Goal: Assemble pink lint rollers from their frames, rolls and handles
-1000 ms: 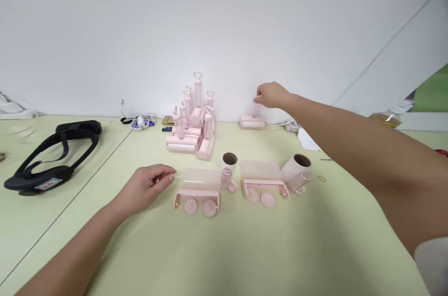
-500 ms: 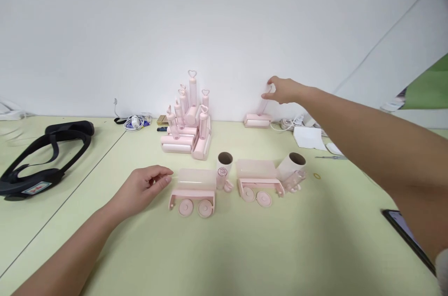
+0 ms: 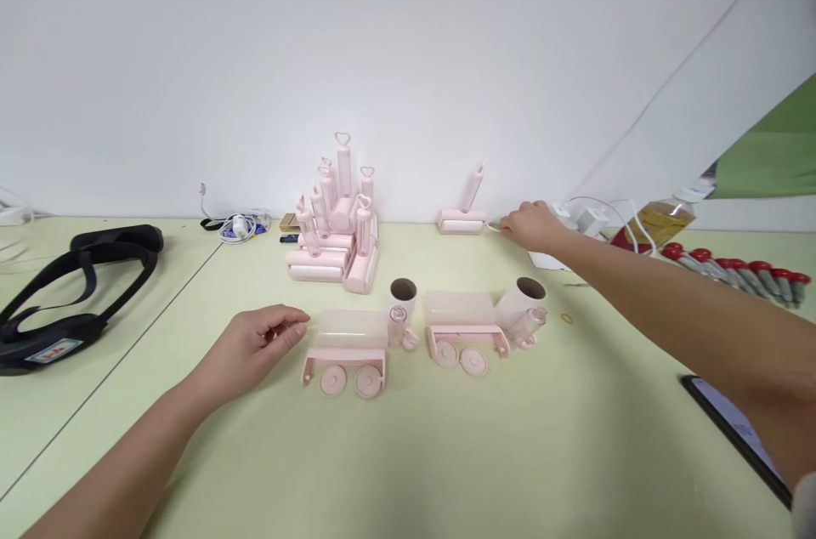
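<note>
My left hand [image 3: 268, 343] rests on the table, fingers loosely stretched out and thumb apart. It is beside a pale roller cylinder [image 3: 352, 328] and a pink lint roller frame [image 3: 344, 354] with two round caps [image 3: 333, 380]. A second set has another cylinder [image 3: 459, 307] and a frame [image 3: 468, 331]. Cardboard-cored rolls [image 3: 400, 314] and clear pink handles [image 3: 528, 323] stand or lean next to them. My right hand [image 3: 532, 224] reaches to the back, its fingers curled down over a white cable [image 3: 492, 227]; what lies under them is hidden. Left of it, an assembled lint roller [image 3: 462, 221] stands with its handle tilted.
Assembled pink lint rollers [image 3: 319, 261] are grouped by the wall. A black headset [image 3: 82, 292] lies at left, a phone [image 3: 733, 428] at right. Chargers [image 3: 592, 221], a bottle [image 3: 660, 220], several red-capped markers [image 3: 762, 271] and a small yellow ring [image 3: 567, 318] are rightward.
My right hand has left the single lint roller's handle and moved right and down to the cable. The left hand has stayed in place; the view has shifted slightly right.
</note>
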A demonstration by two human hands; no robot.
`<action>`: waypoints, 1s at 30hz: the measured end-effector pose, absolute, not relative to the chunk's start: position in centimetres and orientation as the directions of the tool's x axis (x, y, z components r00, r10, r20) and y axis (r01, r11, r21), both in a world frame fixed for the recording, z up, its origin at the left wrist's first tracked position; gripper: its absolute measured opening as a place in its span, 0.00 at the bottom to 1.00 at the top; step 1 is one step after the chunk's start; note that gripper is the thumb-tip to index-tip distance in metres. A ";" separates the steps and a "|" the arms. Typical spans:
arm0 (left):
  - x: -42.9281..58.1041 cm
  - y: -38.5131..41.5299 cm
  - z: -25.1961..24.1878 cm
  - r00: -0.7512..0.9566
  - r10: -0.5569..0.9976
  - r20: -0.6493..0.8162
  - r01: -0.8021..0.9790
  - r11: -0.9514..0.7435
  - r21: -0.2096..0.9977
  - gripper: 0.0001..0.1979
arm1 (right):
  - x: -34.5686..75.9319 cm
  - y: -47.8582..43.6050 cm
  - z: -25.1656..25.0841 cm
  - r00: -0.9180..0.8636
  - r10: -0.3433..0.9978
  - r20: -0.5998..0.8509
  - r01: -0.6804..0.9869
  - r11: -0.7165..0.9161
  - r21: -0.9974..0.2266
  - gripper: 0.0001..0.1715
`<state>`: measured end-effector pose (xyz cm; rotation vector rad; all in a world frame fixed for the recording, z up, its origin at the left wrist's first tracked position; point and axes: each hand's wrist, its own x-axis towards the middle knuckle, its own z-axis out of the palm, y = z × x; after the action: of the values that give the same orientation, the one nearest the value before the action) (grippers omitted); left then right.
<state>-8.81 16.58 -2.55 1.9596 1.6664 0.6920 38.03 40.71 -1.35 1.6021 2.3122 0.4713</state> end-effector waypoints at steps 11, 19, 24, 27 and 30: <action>-9.0 16.6 -2.5 0.118 0.989 0.092 0.763 -0.150 0.629 0.17 | 36.9 45.2 0.1 -0.229 0.970 0.075 0.910 0.187 0.370 0.17; -9.0 16.9 -2.8 0.105 0.992 0.066 0.763 -0.123 0.634 0.17 | 36.3 45.9 -1.7 -0.195 0.981 -0.023 0.896 0.188 0.402 0.09; -9.0 16.7 -2.7 0.100 0.994 0.054 0.760 -0.111 0.641 0.17 | 35.4 45.7 -3.1 -0.204 0.979 -0.024 0.899 0.197 0.391 0.14; -9.1 16.8 -2.7 0.091 0.994 0.057 0.761 -0.107 0.640 0.17 | 35.8 45.4 -2.9 -0.202 0.979 0.017 0.903 0.180 0.391 0.17; -9.1 16.9 -2.7 0.092 0.994 0.066 0.764 -0.113 0.635 0.17 | 37.0 45.1 -2.3 -0.224 0.972 0.069 0.906 0.181 0.383 0.19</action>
<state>-9.11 16.89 -2.74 1.9343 1.7216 0.6905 36.99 45.08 -2.26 1.8250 2.2605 0.5159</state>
